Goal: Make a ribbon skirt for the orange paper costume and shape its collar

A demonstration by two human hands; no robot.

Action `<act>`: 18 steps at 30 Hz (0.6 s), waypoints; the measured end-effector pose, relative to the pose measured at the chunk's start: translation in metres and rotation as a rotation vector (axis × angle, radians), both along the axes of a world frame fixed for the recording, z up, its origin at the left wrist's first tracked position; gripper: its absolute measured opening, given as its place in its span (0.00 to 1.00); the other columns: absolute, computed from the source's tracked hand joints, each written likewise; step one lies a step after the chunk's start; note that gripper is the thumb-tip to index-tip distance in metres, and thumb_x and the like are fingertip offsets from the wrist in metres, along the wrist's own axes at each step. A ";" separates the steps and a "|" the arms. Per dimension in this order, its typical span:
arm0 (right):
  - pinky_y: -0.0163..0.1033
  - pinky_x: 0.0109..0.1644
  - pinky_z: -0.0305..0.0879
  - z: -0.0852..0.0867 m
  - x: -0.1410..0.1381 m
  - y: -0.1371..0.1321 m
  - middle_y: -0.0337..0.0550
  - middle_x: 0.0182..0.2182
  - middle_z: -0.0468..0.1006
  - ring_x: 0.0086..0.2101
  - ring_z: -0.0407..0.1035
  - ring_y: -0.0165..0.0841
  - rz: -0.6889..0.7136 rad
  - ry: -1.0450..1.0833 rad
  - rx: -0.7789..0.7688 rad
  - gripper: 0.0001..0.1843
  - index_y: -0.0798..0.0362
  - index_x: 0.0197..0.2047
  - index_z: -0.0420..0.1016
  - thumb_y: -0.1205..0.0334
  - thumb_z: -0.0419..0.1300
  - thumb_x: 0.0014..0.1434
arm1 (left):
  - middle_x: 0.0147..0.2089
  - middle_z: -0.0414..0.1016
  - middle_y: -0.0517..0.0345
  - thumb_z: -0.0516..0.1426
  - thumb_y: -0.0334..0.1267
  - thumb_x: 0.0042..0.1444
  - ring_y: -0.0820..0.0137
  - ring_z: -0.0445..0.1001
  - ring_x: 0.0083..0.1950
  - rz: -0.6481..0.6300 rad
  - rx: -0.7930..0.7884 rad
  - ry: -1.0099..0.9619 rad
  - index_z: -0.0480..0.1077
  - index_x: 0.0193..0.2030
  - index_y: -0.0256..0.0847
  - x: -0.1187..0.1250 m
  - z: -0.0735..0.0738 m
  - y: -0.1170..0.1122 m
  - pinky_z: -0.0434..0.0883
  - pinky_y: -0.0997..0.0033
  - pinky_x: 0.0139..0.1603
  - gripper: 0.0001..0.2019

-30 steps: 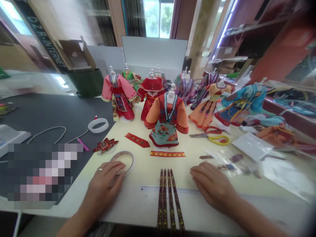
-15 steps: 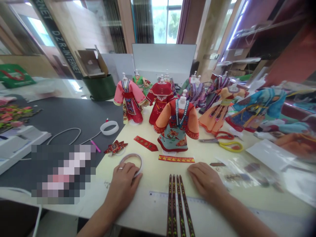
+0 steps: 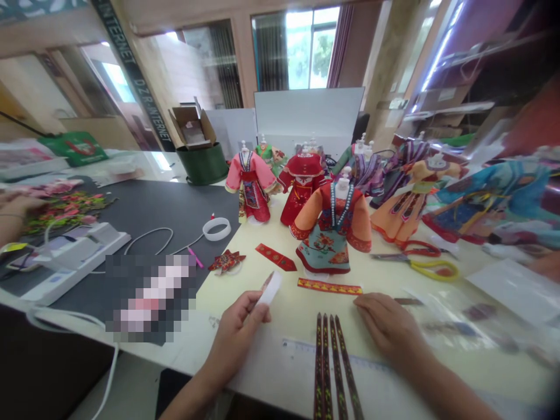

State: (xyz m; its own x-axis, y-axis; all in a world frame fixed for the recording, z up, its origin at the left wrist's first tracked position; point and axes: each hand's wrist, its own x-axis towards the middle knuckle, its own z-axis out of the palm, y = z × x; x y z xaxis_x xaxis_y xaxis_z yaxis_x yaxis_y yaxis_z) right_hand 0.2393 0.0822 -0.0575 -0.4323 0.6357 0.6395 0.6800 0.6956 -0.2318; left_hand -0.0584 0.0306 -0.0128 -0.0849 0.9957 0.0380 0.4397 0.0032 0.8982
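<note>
Left hand now lifted off surface, narrow grip pinching pale band, band poking up from fingertips; right hand open, flat on surface, just right of embroidered trim strips.

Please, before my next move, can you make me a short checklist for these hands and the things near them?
1. Left hand grips the white band: ok.
2. Band's ends joined: cannot tell.
3. Right hand rests open on the table: ok.
4. Four embroidered trim strips lie side by side across the ruler: ok.
5. Strips' near ends: cut off by the view, cannot tell.
6. Yellow-handled scissors lie ahead of the right hand: ok.
</note>
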 end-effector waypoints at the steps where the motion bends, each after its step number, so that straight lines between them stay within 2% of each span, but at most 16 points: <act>1: 0.44 0.41 0.71 0.001 -0.001 0.000 0.46 0.33 0.77 0.36 0.72 0.37 0.001 0.008 -0.006 0.08 0.53 0.40 0.73 0.67 0.53 0.60 | 0.28 0.71 0.61 0.51 0.46 0.58 0.69 0.70 0.31 0.000 -0.025 -0.079 0.69 0.33 0.41 0.002 0.004 -0.001 0.65 0.73 0.33 0.12; 6: 0.43 0.40 0.71 0.017 -0.021 -0.002 0.46 0.34 0.76 0.36 0.72 0.37 0.057 0.137 -0.067 0.08 0.51 0.40 0.72 0.67 0.53 0.60 | 0.32 0.70 0.60 0.51 0.43 0.60 0.69 0.68 0.36 -0.064 -0.021 -0.274 0.69 0.36 0.41 0.007 0.013 -0.006 0.64 0.75 0.37 0.10; 9: 0.42 0.41 0.70 0.031 -0.044 -0.005 0.46 0.34 0.76 0.37 0.71 0.36 0.113 0.228 -0.136 0.07 0.51 0.40 0.71 0.68 0.53 0.60 | 0.33 0.71 0.60 0.51 0.40 0.60 0.69 0.68 0.38 -0.106 -0.013 -0.361 0.69 0.43 0.42 0.013 0.014 -0.009 0.64 0.74 0.41 0.09; 13: 0.41 0.41 0.69 0.046 -0.070 -0.006 0.45 0.35 0.77 0.38 0.71 0.36 0.193 0.283 -0.152 0.07 0.51 0.40 0.71 0.69 0.54 0.59 | 0.35 0.71 0.60 0.51 0.37 0.60 0.70 0.68 0.39 -0.175 -0.028 -0.487 0.67 0.50 0.42 0.021 0.016 -0.011 0.63 0.73 0.44 0.12; 15: 0.40 0.42 0.68 0.051 -0.075 -0.003 0.44 0.35 0.77 0.37 0.71 0.35 0.213 0.308 -0.159 0.08 0.51 0.40 0.72 0.69 0.54 0.59 | 0.36 0.72 0.60 0.51 0.36 0.60 0.70 0.68 0.40 -0.184 -0.032 -0.533 0.66 0.51 0.43 0.022 0.017 -0.012 0.63 0.73 0.45 0.13; 18: 0.39 0.42 0.67 0.053 -0.069 0.005 0.43 0.33 0.77 0.36 0.71 0.34 0.170 0.385 -0.208 0.06 0.51 0.37 0.73 0.67 0.54 0.59 | 0.38 0.73 0.59 0.51 0.38 0.61 0.70 0.69 0.40 -0.185 -0.018 -0.547 0.66 0.52 0.44 0.018 0.019 -0.015 0.64 0.73 0.44 0.13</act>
State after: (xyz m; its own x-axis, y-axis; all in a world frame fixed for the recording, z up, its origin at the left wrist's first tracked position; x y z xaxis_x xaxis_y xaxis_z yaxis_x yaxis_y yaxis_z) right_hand 0.1702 0.0869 -0.0043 -0.2981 0.7083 0.6398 0.3977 0.7015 -0.5914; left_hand -0.0407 0.0158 0.0064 0.0882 0.9959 0.0208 -0.0938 -0.0125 0.9955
